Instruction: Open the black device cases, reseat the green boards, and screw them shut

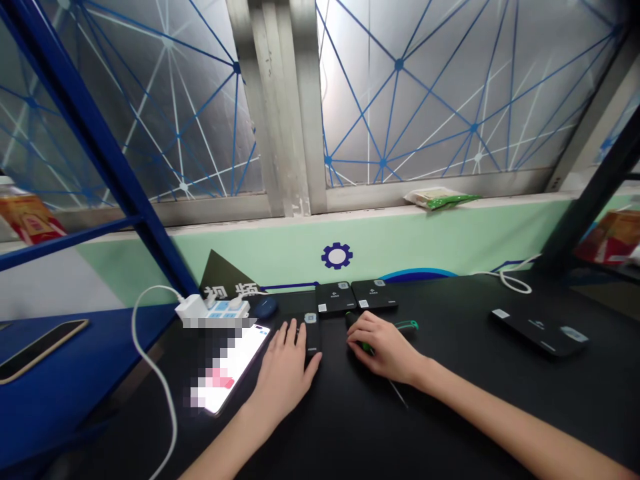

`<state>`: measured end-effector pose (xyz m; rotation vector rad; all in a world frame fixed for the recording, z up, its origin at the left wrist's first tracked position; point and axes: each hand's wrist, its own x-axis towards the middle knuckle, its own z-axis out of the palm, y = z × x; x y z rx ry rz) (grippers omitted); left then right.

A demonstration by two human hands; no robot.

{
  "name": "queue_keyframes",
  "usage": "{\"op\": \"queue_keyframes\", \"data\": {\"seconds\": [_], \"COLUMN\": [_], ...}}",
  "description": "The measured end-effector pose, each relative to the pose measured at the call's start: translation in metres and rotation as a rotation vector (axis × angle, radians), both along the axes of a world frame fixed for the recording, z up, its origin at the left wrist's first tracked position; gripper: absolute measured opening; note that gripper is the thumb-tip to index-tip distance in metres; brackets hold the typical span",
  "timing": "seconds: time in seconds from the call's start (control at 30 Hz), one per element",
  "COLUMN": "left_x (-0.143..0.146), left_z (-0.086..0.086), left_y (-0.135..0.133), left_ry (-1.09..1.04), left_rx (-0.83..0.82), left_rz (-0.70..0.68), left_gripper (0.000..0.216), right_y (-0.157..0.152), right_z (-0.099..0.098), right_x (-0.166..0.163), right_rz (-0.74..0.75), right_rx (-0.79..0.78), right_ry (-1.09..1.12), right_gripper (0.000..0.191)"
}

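Observation:
My left hand [285, 370] lies flat, fingers stretched out, over a flat black box [313, 333] that has a pale sticker at its top corner. Just left of that hand is a phone [245, 367] with a lit screen, partly pixelated. My right hand [383, 343] is closed around a screwdriver [353, 323] with a black and green handle; its thin metal shaft points down to the right. Behind the right hand, a green-edged dark object [407, 326] shows only in part. Two similar black boxes, a left one [335, 301] and a right one [375, 297], lie beyond my hands.
A further black box [540, 331] lies at the right. A white power strip [220, 311] with plugs and a white cable [163, 373] are on the left, near a dark blue rounded object [265, 307]. Another phone [40, 350] rests on the blue surface. A green packet [440, 198] sits on the sill.

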<state>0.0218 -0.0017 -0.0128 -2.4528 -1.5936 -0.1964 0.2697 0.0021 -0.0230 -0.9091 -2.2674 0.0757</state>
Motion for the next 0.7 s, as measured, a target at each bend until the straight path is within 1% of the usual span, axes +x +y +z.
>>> {"op": "queue_keyframes", "data": {"seconds": [0.23,0.33,0.6,0.7], "left_x": [-0.007,-0.006,-0.011,-0.010], "left_z": [-0.010,-0.013,-0.014,-0.018], "left_y": [0.017,0.025,0.055,0.069], "left_ry": [-0.069,-0.104,-0.139,-0.159], "left_rx": [0.048,0.031,-0.002,0.009], "left_rz": [-0.017,-0.020,-0.071,-0.067], "left_gripper": [0.065,0.067,0.067,0.061], "right_y": [0.002,0.003,0.002,0.001], "right_z": [-0.005,-0.005,-0.002,-0.001], "right_x": [-0.003,-0.003,-0.003,-0.002], "right_rz": [-0.072,-0.104,-0.092,-0.082], "right_rx": [0.000,-0.004,-0.011,-0.007], "right_ry": [0.029,0.022,0.011,0.010], "right_gripper": [0.014,0.015,0.015,0.014]}}
